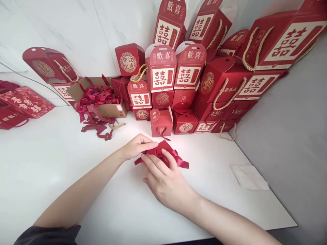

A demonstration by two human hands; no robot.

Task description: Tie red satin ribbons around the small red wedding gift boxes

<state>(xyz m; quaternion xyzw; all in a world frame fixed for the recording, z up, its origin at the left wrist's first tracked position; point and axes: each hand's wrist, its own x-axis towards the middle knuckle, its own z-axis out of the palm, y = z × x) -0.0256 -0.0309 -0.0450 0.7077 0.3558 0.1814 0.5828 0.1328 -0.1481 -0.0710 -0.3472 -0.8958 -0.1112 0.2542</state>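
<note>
In the middle of the white table is a small red box (165,145) with a shiny red ribbon (182,162) across its near side, tails sticking out left and right. My left hand (139,146) pinches the box's left side, thumb lying along its edge. From the near side my right hand (163,175) closes over the box and ribbon, its fingers bent against them and hiding much of both. Whether the ribbon is knotted under the fingers cannot be seen. Just beyond the box stands a small red gift box with a dark red cord (160,124).
Stacked red gift boxes (187,68) with rope handles line the back and right. An open cardboard box (112,110) holds tangled red ribbons, with more ribbon pieces (98,131) spilling in front. Red bags (24,102) lie far left; a white tissue (249,177) lies near the right edge.
</note>
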